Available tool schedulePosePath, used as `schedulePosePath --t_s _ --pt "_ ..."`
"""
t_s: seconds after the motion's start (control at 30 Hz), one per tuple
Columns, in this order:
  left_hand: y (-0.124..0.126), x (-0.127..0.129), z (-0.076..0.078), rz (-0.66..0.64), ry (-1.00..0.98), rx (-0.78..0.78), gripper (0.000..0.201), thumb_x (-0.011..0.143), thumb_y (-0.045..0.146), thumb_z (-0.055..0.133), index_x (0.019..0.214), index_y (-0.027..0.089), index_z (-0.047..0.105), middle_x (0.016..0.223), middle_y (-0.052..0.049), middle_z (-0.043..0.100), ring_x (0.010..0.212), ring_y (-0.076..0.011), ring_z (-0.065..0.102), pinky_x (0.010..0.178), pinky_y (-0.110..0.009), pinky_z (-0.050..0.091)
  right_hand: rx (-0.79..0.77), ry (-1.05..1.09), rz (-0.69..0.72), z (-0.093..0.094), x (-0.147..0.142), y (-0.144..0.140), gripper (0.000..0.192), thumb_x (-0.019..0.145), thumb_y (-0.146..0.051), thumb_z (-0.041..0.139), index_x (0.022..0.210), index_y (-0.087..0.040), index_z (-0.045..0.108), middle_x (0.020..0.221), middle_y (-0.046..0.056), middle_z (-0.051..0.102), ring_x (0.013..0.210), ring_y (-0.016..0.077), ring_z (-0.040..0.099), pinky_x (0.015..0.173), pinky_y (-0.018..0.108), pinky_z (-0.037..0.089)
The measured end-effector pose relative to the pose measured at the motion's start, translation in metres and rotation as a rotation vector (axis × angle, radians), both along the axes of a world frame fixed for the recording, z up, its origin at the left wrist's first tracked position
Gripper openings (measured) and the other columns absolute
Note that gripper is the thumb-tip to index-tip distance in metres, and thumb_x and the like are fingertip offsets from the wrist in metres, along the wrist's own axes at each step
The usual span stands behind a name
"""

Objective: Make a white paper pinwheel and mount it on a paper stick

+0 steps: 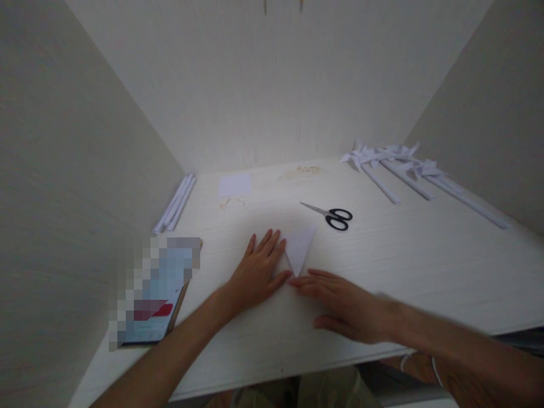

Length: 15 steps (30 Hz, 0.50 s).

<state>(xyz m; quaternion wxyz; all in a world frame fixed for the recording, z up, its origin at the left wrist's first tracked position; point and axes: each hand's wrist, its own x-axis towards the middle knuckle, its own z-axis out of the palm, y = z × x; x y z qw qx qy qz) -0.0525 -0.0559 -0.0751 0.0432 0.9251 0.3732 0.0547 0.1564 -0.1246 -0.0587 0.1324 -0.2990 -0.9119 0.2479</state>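
A white sheet of paper folded into a triangle (300, 246) lies on the table, one corner pointing toward me. My left hand (259, 269) rests palm down at its left side, fingers stretched out and fingertips on the paper's left edge. Just right of the near corner is my right hand (340, 300). Its fingers are extended, with the index fingertip at that corner and the thumb apart below. A pair of scissors (329, 215) with black handles lies beyond the paper to the right, blades pointing left and slightly apart from the paper.
Several paper pinwheels (382, 156) on rolled paper sticks lie at the back right. Rolled paper tubes (176, 203) lie along the left wall, near a square paper sheet (235, 185). A partly blurred phone or tablet (159, 294) lies at the left. Walls enclose three sides.
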Motion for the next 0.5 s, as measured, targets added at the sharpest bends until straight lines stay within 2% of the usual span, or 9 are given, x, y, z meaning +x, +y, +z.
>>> schedulePosePath --t_s 0.07,0.17,0.23,0.3,0.4,0.5 --pt "0.0 0.0 0.0 0.009 -0.005 -0.002 0.057 0.084 0.045 0.034 0.129 0.01 0.031 0.14 -0.019 0.024 0.131 -0.0264 0.016 0.102 -0.053 0.015 0.025 0.061 -0.065 -0.003 0.005 0.002 0.038 0.086 -0.031 0.039 0.121 -0.014 0.041 0.131 0.012 0.043 0.122 0.0159 0.037 0.104 0.039 0.026" --pt "0.0 -0.001 0.0 0.007 -0.023 -0.005 0.057 0.084 0.046 0.032 0.13 0.011 0.031 0.14 -0.018 0.025 0.131 -0.0254 0.016 0.102 -0.053 0.015 0.007 0.16 -0.113 -0.004 0.013 0.005 0.034 0.086 -0.03 0.039 0.118 -0.017 0.042 0.123 0.011 0.051 0.116 0.0152 0.044 0.095 0.035 0.04" --pt "0.0 -0.001 0.0 0.0 -0.032 -0.011 0.057 0.084 0.046 0.031 0.129 0.011 0.031 0.139 -0.019 0.025 0.131 -0.0248 0.017 0.102 -0.052 0.016 0.018 0.158 -0.176 -0.004 0.019 0.012 0.036 0.087 -0.03 0.037 0.12 -0.018 0.041 0.121 0.011 0.053 0.114 0.0159 0.046 0.094 0.036 0.041" --pt "0.001 -0.001 0.0 -0.004 -0.035 -0.018 0.056 0.085 0.046 0.03 0.129 0.011 0.032 0.139 -0.018 0.025 0.131 -0.0245 0.017 0.102 -0.051 0.017 0.081 0.069 -0.207 -0.004 0.024 0.022 0.042 0.087 -0.032 0.036 0.126 -0.016 0.036 0.131 0.013 0.042 0.122 0.0184 0.037 0.098 0.041 0.035" --pt "0.001 0.0 0.0 0.001 -0.031 -0.02 0.055 0.085 0.046 0.03 0.127 0.01 0.033 0.139 -0.018 0.026 0.131 -0.025 0.017 0.103 -0.051 0.017 0.196 -0.105 -0.151 -0.01 0.028 0.038 0.052 0.086 -0.037 0.038 0.13 -0.011 0.033 0.14 0.015 0.027 0.13 0.0223 0.02 0.103 0.046 0.026" --pt "0.001 0.0 -0.001 0.024 -0.05 0.011 0.058 0.085 0.045 0.031 0.129 0.008 0.028 0.14 -0.02 0.023 0.131 -0.0253 0.014 0.103 -0.051 0.017 0.261 -0.23 -0.095 -0.015 0.026 0.045 0.056 0.086 -0.042 0.037 0.133 -0.012 0.029 0.139 0.014 0.029 0.129 0.023 0.022 0.103 0.049 0.02"
